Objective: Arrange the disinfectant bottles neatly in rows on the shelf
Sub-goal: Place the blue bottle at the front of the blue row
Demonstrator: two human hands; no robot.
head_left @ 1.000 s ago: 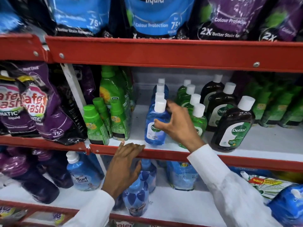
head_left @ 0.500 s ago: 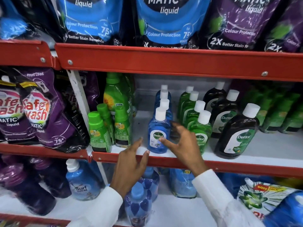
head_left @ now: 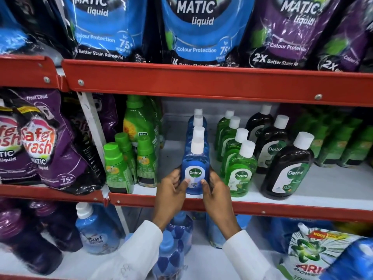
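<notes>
Now the fingers (head_left: 185,181) of the left hand (head_left: 171,190) and those of the right hand (head_left: 217,190) press against opposite sides of the front blue bottle (head_left: 194,172), grasping it between them; both thumbs lie on the lower part of its label, which reads "Dettol". This bottle stands upright at the front edge of the middle shelf (head_left: 323,197), first in a row of blue bottles (head_left: 198,126) running back, only their white caps and shoulders visible. Just beside it to the right stands a row of green Dettol bottles (head_left: 240,172), then a row of dark brown Dettol bottles (head_left: 286,168). To the left, apart from the blue row, small green-capped bottles (head_left: 119,168) carry labels too blurred to read. White sleeves (head_left: 141,249) cover both wrists. Pouches above (head_left: 201,27) read "MATIC liquid", "Colour Protection" and "2X Better Stain", their tops cut off. At far left, purple pouches (head_left: 40,142) show "Safe wash". Below, a blue bottle (head_left: 96,233) says "Surf excel", and a bag (head_left: 308,257) at lower right shows "ARIEL" partly cut off.
</notes>
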